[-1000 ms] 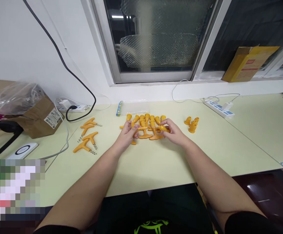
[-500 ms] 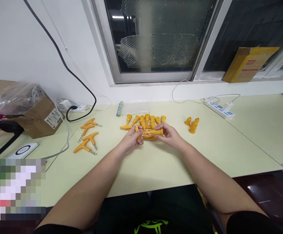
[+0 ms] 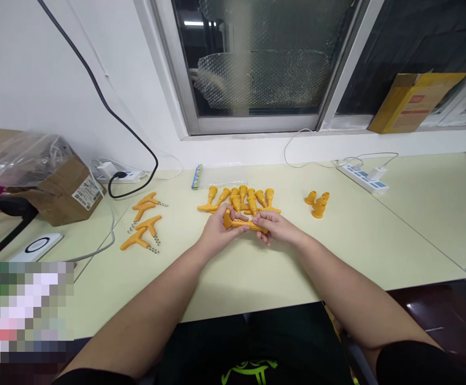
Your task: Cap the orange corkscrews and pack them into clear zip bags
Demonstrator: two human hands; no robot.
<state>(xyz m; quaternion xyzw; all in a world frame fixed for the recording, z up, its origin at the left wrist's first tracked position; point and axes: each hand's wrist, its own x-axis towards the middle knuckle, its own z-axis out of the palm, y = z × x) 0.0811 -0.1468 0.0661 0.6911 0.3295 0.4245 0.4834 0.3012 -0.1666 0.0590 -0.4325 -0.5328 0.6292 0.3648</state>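
Observation:
My left hand is closed round the T-shaped handle of a yellow corkscrew, its thumb laid along the shaft. My right hand grips the yellow plastic sleeve, which lies in line with the corkscrew; fingers cover part of the joint. Just beyond my hands lies a group of yellow corkscrews with sleeves on them. Several bare corkscrews with metal spirals lie to the left. On the right stand several loose yellow sleeves.
A clear plastic bag with a coloured edge lies behind the group. Power strips sit at the back left and back right. A cardboard box, a white charging pad and cables are on the left of the table.
My hands have drawn closer, and the corkscrew's spiral, partly bare between them before, is now largely covered. My right hand has moved its grip from the sleeve's flared end, fingers now curled beneath.

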